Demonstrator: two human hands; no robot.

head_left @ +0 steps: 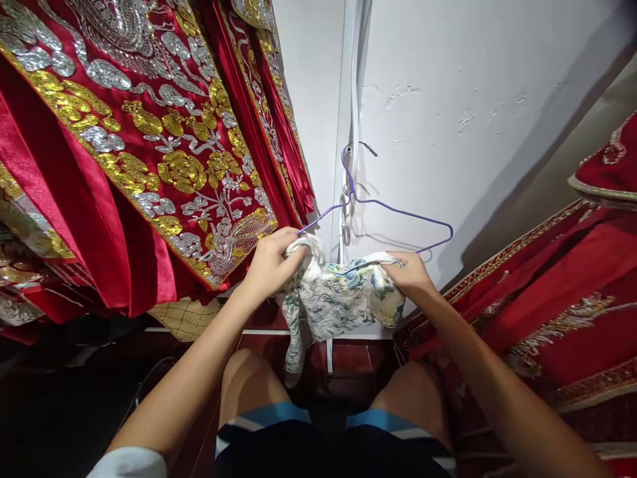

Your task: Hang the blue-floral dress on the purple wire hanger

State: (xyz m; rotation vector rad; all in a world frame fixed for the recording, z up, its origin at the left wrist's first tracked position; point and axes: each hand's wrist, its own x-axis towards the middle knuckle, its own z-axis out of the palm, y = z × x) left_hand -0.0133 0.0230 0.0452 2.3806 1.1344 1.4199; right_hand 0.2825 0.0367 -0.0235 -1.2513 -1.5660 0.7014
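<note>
A floral garment (pixel 343 302) in white, grey, blue and yellow hangs between my two hands, low in front of the wall. My left hand (pixel 273 260) is closed on its upper left edge, close to the left end of a purple wire hanger (pixel 405 211). On the other side, my right hand (pixel 412 273) grips the upper right edge, just under the hanger's right arm. The hanger's bottom bar is mostly hidden behind the cloth and hands. One long sleeve-like piece of the garment dangles at the left.
Red embroidered costumes (pixel 182 169) with gold and silver sequins hang at the left. More red beaded garments (pixel 572 299) are on the right. A white pole or strip (pixel 354 86) runs down the white wall (pixel 468 99). Dark red floor tiles (pixel 348 358) lie below, with my knees near.
</note>
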